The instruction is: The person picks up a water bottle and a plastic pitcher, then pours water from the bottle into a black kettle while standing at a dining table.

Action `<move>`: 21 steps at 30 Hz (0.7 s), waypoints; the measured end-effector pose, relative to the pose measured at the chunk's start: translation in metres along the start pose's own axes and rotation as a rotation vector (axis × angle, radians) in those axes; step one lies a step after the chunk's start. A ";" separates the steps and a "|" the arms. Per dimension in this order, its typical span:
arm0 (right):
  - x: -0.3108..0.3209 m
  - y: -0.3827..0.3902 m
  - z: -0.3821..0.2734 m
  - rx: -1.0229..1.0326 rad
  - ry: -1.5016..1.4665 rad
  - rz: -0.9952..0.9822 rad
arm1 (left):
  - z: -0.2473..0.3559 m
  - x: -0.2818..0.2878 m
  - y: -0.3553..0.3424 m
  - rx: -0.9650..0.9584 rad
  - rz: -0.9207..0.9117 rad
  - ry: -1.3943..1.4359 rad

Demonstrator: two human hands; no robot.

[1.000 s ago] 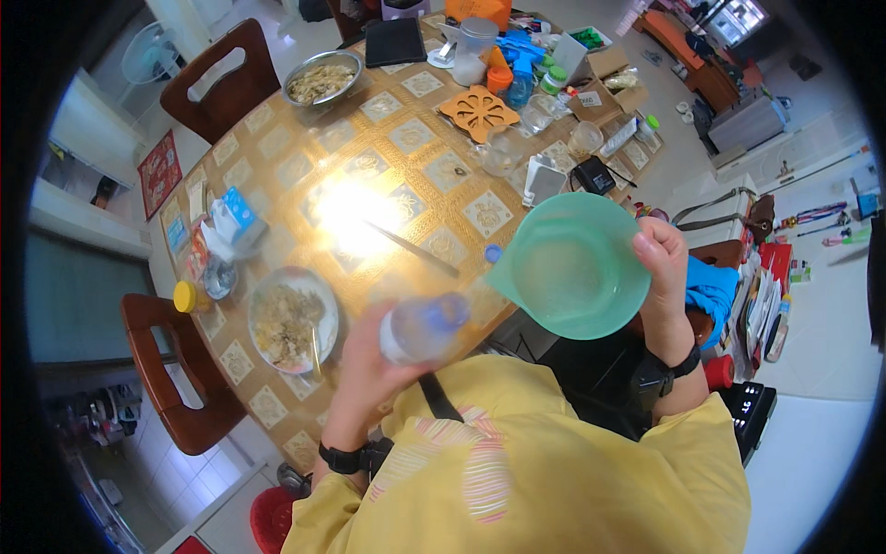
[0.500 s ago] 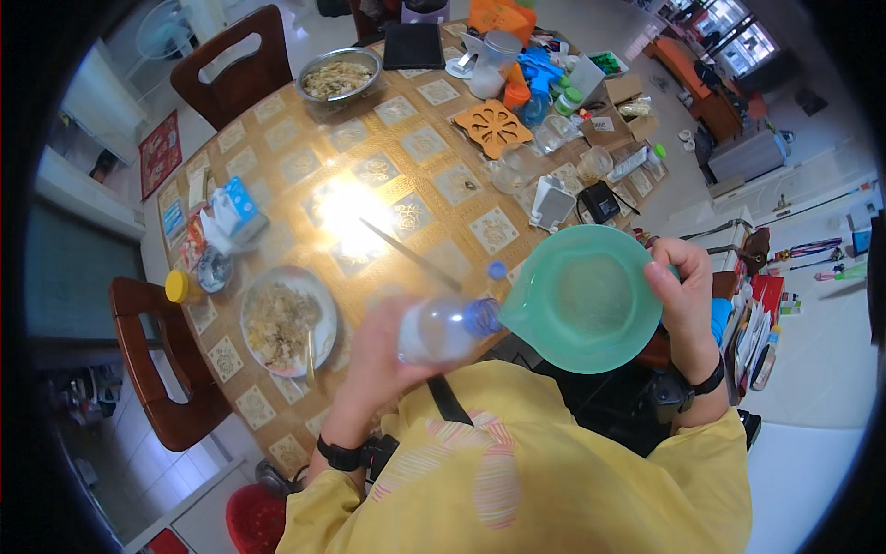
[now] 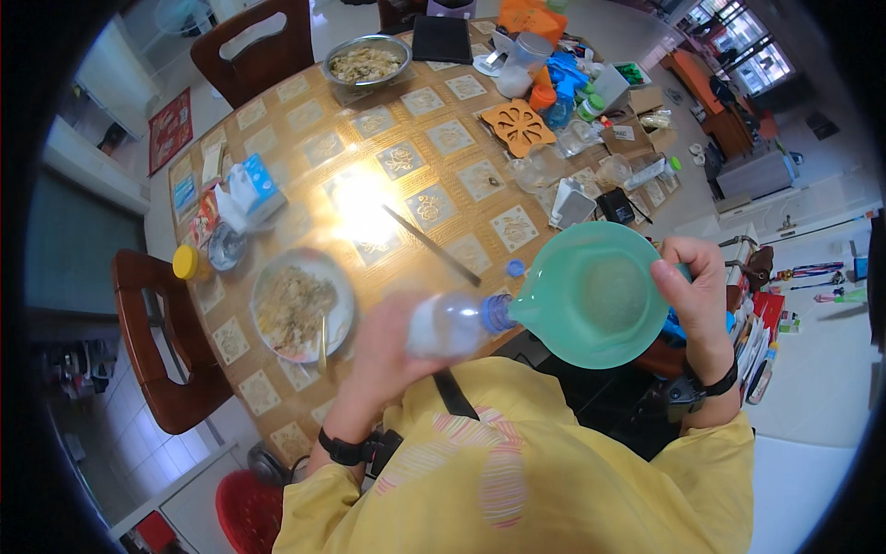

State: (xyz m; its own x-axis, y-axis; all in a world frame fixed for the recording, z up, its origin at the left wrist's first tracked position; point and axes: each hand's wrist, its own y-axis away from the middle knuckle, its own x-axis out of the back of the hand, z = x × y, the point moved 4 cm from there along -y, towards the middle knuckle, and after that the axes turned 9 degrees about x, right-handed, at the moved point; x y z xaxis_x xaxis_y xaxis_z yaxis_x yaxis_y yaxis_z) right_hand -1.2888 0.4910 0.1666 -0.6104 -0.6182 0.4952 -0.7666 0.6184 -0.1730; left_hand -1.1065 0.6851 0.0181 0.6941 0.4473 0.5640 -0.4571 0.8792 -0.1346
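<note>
My left hand (image 3: 383,342), blurred by motion, grips a clear plastic bottle (image 3: 450,325) with a blue neck, tilted onto its side. A whitish content shows inside it. The bottle's mouth points right and meets the spout of a translucent green pouring jug (image 3: 591,295). My right hand (image 3: 694,277) is wrapped round the jug's handle, thumb on top. Whether anything passes between bottle and jug cannot be made out. Beside the spout, a small blue bottle cap (image 3: 515,268) lies on the table. A long thin stick (image 3: 432,246) rests on the tabletop farther off.
On the patterned table (image 3: 318,148), a plate (image 3: 348,300) of food with a spoon (image 3: 323,342) stands left. A metal bowl (image 3: 367,79) of food sits at the far side. Tissues (image 3: 254,189), a yellow-lidded jar (image 3: 186,263) and an orange trivet (image 3: 518,127) stand around; clutter fills the far right.
The view has shifted slightly, so table things appear farther right. Both hands keep their holds, with the bottle's mouth still at the jug's spout.
</note>
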 end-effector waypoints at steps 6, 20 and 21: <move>-0.008 -0.006 -0.009 -0.014 0.032 -0.042 | -0.003 0.003 0.003 0.039 0.018 -0.006; -0.015 -0.019 -0.013 0.035 0.102 -0.091 | -0.010 0.007 0.001 0.052 0.037 -0.012; -0.015 -0.020 -0.014 0.034 0.102 -0.091 | -0.009 0.007 0.000 0.044 0.033 -0.015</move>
State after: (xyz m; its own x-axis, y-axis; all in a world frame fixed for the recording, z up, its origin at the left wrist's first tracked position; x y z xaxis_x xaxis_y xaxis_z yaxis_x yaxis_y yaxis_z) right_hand -1.2616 0.4942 0.1745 -0.5157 -0.6175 0.5939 -0.8255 0.5438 -0.1514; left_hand -1.0964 0.6903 0.0145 0.6702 0.4733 0.5718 -0.5041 0.8556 -0.1174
